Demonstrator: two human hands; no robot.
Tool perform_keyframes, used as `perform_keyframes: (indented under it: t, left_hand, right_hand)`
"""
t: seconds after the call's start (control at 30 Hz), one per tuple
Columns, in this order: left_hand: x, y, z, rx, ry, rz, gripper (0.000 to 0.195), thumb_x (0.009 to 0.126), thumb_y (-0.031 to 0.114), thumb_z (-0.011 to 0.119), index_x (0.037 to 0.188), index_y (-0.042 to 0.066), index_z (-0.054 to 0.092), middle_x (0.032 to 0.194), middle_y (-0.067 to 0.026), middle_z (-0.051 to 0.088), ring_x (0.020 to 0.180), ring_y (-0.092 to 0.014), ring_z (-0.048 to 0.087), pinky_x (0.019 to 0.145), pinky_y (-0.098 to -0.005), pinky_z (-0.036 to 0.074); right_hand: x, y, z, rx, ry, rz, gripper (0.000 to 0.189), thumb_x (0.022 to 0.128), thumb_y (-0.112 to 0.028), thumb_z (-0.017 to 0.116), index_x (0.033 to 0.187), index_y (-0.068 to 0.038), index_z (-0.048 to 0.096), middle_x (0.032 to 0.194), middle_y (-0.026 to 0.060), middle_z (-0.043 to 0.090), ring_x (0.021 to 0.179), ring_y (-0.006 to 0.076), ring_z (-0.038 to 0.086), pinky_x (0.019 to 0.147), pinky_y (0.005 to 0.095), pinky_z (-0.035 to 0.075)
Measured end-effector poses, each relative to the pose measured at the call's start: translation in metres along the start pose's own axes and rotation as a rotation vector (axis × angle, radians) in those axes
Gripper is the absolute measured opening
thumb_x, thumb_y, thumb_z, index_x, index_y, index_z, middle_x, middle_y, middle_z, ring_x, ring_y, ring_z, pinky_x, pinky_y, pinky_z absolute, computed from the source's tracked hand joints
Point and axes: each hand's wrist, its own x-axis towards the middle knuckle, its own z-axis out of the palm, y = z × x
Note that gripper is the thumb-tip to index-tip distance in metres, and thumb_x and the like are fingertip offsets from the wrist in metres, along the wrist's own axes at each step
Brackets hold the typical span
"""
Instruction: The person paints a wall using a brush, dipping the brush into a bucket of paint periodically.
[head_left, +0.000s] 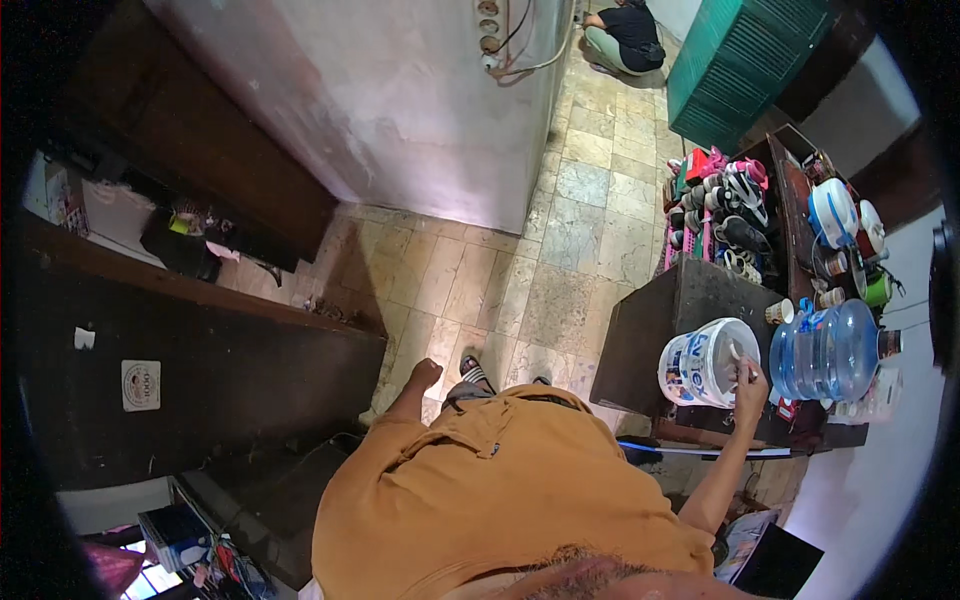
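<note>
My right hand (750, 386) reaches over the near rim of a white plastic paint bucket (686, 371) with blue print, its fingers closed around a thin pale handle (735, 351). Whatever the handle belongs to, and what the bucket holds, I cannot make out. The bucket stands upright on a dark wooden cabinet (705, 300). Just right of it lies a large blue water-cooler bottle (821, 352) with clear walls. Down at my left side hangs my left hand (426, 373), apart from any object; its fingers are turned from view.
Shoes (739, 214) crowd a rack beyond the cabinet. Paper cups (780, 311) and a white-and-blue appliance (832, 212) stand near the bottle. A dark wooden panel (225, 390) flanks my left. Across the tiled floor (570, 225), a person (626, 37) squats by a green cabinet (739, 67).
</note>
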Motion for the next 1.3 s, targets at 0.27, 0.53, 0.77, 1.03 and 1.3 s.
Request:
perform_keyframes:
  t: [0.27, 0.53, 0.77, 1.03, 1.3]
  left_hand:
    - [0.038, -0.013, 0.012, -0.116, -0.015, -0.033, 0.03, 0.077, 0.026, 0.059, 0.087, -0.002, 0.062, 0.087, -0.0251, 0.066, 0.085, -0.039, 0.064, 0.078, -0.0451, 0.052]
    - [0.024, 0.057, -0.016, -0.347, 0.027, -0.052, 0.03, 0.087, 0.027, 0.055, 0.1, 0.001, 0.06, 0.086, -0.0209, 0.068, 0.083, -0.033, 0.067, 0.074, -0.0422, 0.053]
    - [0.015, 0.063, -0.034, -0.029, 0.013, 0.129, 0.035, 0.088, 0.034, 0.054, 0.098, 0.001, 0.062, 0.092, -0.0252, 0.067, 0.09, -0.038, 0.066, 0.079, -0.0446, 0.052]
    - [0.047, 0.174, -0.02, -0.196, -0.388, 0.417, 0.031, 0.092, 0.029, 0.054, 0.087, -0.001, 0.062, 0.067, -0.011, 0.064, 0.058, -0.016, 0.062, 0.054, -0.0324, 0.05]
    - [-0.039, 0.44, 0.002, -0.364, -0.867, 0.757, 0.034, 0.091, 0.035, 0.063, 0.096, 0.002, 0.063, 0.08, -0.0056, 0.065, 0.068, -0.016, 0.063, 0.061, -0.0299, 0.054]
  right_hand:
    - [0.012, 0.042, -0.02, 0.22, 0.169, 0.17, 0.036, 0.097, -0.032, 0.055, 0.108, 0.001, 0.064, 0.081, 0.0086, 0.069, 0.06, 0.0106, 0.063, 0.046, 0.0218, 0.046]
    - [-0.013, 0.027, -0.024, 0.375, 0.421, 0.229, 0.031, 0.096, -0.031, 0.053, 0.096, -0.002, 0.065, 0.078, 0.0067, 0.067, 0.053, 0.0097, 0.057, 0.041, 0.0214, 0.041]
    - [-0.041, 0.0, -0.004, 0.628, 0.622, 0.317, 0.042, 0.093, -0.043, 0.055, 0.078, -0.004, 0.06, 0.06, 0.0017, 0.052, 0.043, 0.0094, 0.045, 0.031, 0.0223, 0.032]
    - [-0.025, 0.024, 0.005, 0.416, 0.641, 0.221, 0.03, 0.093, -0.029, 0.051, 0.099, -0.003, 0.066, 0.081, 0.0041, 0.066, 0.062, 0.0102, 0.06, 0.049, 0.0219, 0.045]
    - [-0.049, 0.02, 0.007, 0.109, 0.662, 0.26, 0.041, 0.094, -0.042, 0.053, 0.109, -0.007, 0.068, 0.077, 0.0038, 0.066, 0.064, 0.0103, 0.06, 0.053, 0.0256, 0.046]
